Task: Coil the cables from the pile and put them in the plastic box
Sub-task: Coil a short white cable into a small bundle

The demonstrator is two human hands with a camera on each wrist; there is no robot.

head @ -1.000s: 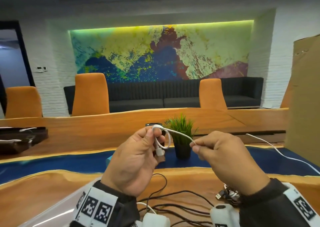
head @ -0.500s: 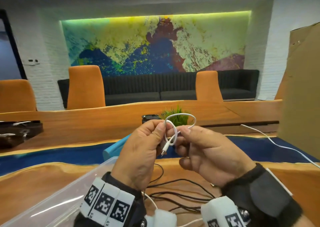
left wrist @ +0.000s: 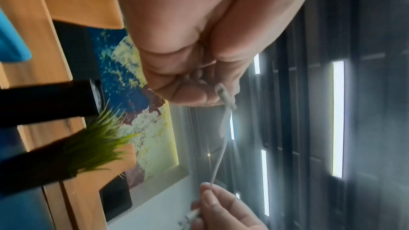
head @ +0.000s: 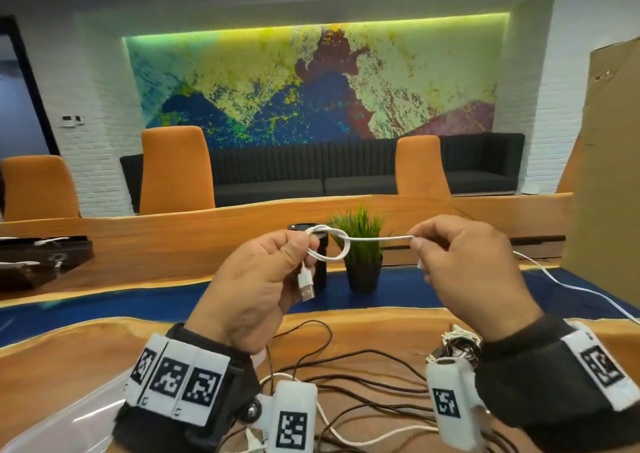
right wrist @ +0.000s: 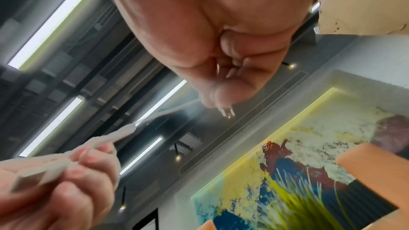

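Note:
A short white USB cable (head: 332,246) is held up in the air between both hands. My left hand (head: 256,279) pinches its small loop, and the USB plug (head: 306,284) dangles below the fingers. My right hand (head: 464,265) pinches the cable's other end and holds it taut to the right. The left wrist view shows the white cable (left wrist: 221,139) running from my left fingers down to the right hand's fingertips (left wrist: 209,191). A pile of dark and white cables (head: 363,380) lies on the table below my wrists. The clear plastic box (head: 62,418) shows at the lower left.
A small potted plant (head: 362,248) and a black cylinder (head: 320,265) stand just beyond my hands. Another white cable (head: 571,286) trails over the table at right, beside a tall cardboard sheet (head: 609,175). Dark trays (head: 41,258) sit at far left.
The hands were close together forming the loop half a second ago. My right hand has since pulled away to the right, drawing the cable's end taut through the loop.

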